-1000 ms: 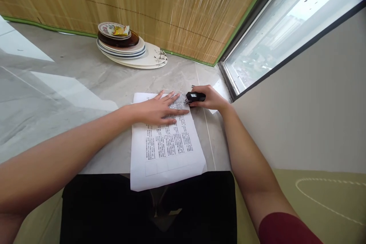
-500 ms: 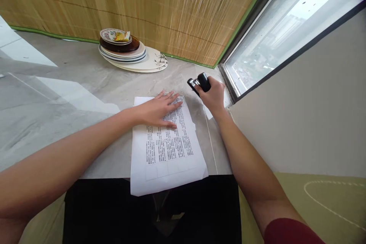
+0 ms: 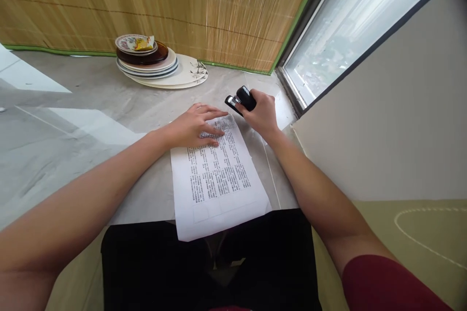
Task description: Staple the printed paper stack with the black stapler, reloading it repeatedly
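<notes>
Printed paper sheets (image 3: 222,180) lie on the grey marbled counter, their near end jutting past its front edge. My left hand (image 3: 199,126) rests on the far part of the paper, palm down, fingers spread. In my right hand (image 3: 263,112) is a black stapler (image 3: 245,99), gripped by its body with the jaws pointing left. Its jaws are parted and sit just beyond the paper's far right corner; whether they touch the sheet I cannot tell.
A stack of plates (image 3: 149,65) with a small yellow packet (image 3: 145,43) on top stands at the back of the counter (image 3: 91,87). Behind it hangs a bamboo blind (image 3: 164,5). To the right are a window (image 3: 328,34) and a pale wall (image 3: 394,107).
The stapler in my right hand has come left, closer to the paper's far corner. My left hand has drawn its fingers in slightly on the sheet. The view has shifted a little.
</notes>
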`<state>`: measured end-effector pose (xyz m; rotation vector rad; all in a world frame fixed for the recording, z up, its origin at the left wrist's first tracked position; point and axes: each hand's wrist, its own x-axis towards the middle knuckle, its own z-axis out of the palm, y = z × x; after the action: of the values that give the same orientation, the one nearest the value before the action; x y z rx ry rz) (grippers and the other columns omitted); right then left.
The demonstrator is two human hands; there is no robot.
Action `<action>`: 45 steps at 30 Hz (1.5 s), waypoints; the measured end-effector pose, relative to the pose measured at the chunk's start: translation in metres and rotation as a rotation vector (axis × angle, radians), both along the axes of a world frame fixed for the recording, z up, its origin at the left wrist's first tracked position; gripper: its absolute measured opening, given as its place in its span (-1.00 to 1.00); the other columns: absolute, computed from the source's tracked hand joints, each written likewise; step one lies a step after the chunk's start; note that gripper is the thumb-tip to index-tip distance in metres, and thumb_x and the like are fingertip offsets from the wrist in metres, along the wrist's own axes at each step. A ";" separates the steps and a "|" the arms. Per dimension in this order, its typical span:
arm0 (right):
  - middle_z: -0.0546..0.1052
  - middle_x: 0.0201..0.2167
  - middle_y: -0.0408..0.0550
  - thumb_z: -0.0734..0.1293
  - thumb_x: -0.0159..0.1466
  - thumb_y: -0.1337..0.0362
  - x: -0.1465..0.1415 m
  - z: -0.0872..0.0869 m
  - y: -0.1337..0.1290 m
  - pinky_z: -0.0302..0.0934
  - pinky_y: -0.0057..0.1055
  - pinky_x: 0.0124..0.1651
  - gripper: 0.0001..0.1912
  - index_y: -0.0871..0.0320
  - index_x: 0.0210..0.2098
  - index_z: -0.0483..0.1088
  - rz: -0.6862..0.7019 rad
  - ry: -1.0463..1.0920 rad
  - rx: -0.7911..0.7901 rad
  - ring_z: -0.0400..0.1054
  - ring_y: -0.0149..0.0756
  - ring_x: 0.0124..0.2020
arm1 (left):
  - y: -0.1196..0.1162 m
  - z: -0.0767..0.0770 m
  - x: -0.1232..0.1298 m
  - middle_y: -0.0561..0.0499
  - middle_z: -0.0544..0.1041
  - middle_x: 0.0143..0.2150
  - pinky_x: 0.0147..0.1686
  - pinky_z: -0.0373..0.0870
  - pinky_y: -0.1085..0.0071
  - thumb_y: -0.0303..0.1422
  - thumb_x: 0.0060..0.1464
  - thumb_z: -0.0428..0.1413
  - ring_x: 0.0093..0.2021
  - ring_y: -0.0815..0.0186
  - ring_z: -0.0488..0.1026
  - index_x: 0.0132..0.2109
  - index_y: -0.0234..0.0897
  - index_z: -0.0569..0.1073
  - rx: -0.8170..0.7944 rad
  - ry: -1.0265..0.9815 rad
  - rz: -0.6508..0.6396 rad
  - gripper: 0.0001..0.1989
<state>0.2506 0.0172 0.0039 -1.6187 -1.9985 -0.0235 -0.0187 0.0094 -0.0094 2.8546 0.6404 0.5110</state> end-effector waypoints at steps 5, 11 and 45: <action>0.59 -0.25 0.05 0.39 0.41 0.06 -0.004 0.000 -0.001 0.15 -0.22 -0.12 -0.77 0.09 -0.23 0.42 0.015 0.000 -0.028 0.42 -0.11 -0.21 | -0.001 0.002 0.000 -0.07 0.37 0.56 0.45 0.11 -0.23 -0.05 0.35 0.29 0.47 -0.14 0.35 0.14 0.06 0.73 -0.016 0.016 -0.004 -0.69; 0.58 -0.28 0.03 0.39 0.41 0.05 -0.004 -0.003 0.000 0.14 -0.21 -0.12 -0.77 0.08 -0.23 0.42 0.028 -0.006 -0.041 0.40 -0.11 -0.22 | -0.001 0.001 0.001 -0.11 0.54 0.43 0.50 -0.01 -0.22 -0.09 0.40 0.24 0.47 -0.09 0.38 0.22 0.02 0.68 -0.047 0.004 -0.040 -0.66; 0.41 -0.47 -0.07 0.53 0.29 0.10 -0.002 -0.008 0.005 0.16 -0.16 -0.14 -0.66 0.04 -0.39 0.30 0.069 0.110 -0.051 0.29 -0.12 -0.32 | 0.003 -0.006 -0.002 -0.06 0.60 0.37 0.54 0.03 -0.11 -0.20 0.44 0.20 0.36 0.06 0.54 0.30 0.06 0.61 -0.157 -0.047 -0.150 -0.64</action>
<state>0.2482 0.0223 -0.0043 -1.5462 -1.9841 0.1403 -0.0205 0.0129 -0.0149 2.7066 0.4338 0.4801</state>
